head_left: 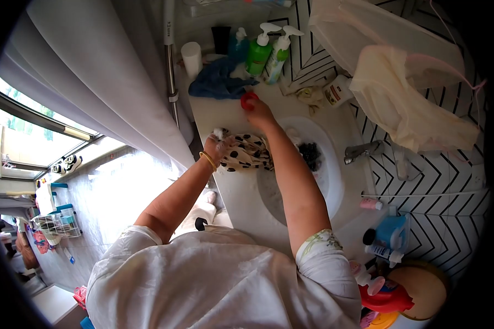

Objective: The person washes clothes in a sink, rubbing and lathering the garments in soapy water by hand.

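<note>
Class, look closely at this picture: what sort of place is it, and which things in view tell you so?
Probably a bathroom or washroom, perhaps in a home: there is a white oval sink, a grey metal tap beside it, and a green plastic bottle with a white pump top.

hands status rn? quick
Left hand: at the polka-dot cloth, foam by the fingers; whether it grips can't be told.
Right hand: closed, holding a red round object.

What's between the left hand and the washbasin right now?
In the head view, a black-spotted cream cloth lies between the left hand and the washbasin; the right forearm crosses over its basin-side end.
</note>
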Available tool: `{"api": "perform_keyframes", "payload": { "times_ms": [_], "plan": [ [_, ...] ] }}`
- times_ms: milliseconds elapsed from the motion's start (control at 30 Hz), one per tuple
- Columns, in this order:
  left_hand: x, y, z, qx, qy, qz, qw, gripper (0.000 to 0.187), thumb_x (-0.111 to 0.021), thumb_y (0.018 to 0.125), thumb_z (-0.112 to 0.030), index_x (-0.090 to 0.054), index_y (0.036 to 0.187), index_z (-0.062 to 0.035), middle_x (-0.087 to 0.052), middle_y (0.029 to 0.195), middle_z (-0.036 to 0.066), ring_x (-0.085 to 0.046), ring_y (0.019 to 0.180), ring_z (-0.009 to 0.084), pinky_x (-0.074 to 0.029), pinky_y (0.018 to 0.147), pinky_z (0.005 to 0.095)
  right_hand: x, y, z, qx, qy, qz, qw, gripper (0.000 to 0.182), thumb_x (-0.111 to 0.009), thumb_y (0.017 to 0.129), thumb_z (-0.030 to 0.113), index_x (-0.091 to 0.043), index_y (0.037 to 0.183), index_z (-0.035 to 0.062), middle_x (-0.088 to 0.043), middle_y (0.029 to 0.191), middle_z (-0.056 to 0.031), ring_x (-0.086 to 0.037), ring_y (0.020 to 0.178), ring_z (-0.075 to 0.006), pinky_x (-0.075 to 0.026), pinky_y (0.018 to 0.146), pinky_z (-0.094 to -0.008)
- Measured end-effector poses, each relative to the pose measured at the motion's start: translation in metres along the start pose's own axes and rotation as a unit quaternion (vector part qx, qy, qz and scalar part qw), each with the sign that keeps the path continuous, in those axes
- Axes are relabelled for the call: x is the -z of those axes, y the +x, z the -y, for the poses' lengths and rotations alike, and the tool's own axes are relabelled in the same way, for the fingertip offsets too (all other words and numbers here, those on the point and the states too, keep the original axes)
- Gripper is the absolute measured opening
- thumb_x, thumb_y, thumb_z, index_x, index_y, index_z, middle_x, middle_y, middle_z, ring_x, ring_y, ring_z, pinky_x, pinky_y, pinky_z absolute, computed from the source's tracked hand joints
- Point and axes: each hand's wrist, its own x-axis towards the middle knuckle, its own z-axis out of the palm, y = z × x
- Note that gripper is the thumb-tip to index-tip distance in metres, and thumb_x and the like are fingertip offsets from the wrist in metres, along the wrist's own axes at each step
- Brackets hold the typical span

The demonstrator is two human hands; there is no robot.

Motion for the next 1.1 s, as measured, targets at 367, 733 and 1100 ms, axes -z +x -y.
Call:
{"api": "perform_keyframes", "payload": {
  "times_ms": [367,733,1100],
  "plan": [
    [0.004,0.005,0.006,0.028,-0.016,-0.013,0.999,0.03,-0.061,0.078,-0.006,-0.051,0.104,0.0015,-0.06,0.095,0.013,-0.061,0.078,0.0236,-0.052,0.067,0.0346,0.011,-0.032,0.007,-0.052,0.495,-0.036,0.867,0.029,-0.054,0.081,0.022,-0.056,0.101,0.0012,-0.061,0.088,-0.0105,-0.061,0.069,-0.0199,-0.047,0.058,-0.0282],
    [-0.004,-0.001,-0.001,-0.003,-0.02,-0.062,0.998,0.031,-0.062,0.077,-0.008,-0.05,0.101,0.0064,-0.059,0.093,0.015,-0.061,0.078,0.0242,-0.053,0.067,0.0336,-0.068,-0.113,-0.113,-0.179,0.39,-0.151,0.89,0.043,-0.043,0.089,0.037,-0.054,0.103,-0.0016,-0.06,0.089,-0.013,-0.059,0.081,-0.0201,-0.047,0.068,-0.0318],
    [0.002,0.011,0.002,0.022,-0.017,-0.084,0.996,0.034,-0.062,0.077,-0.009,-0.048,0.104,0.0058,-0.058,0.094,0.017,-0.061,0.08,0.0266,-0.054,0.067,0.0364,-0.071,-0.159,-0.069,0.207,0.019,-0.206,0.956,0.07,-0.07,0.067,0.005,-0.037,0.128,0.0089,-0.037,0.129,-0.0172,-0.032,0.123,-0.0316,-0.038,0.092,-0.041]
  ]
}}
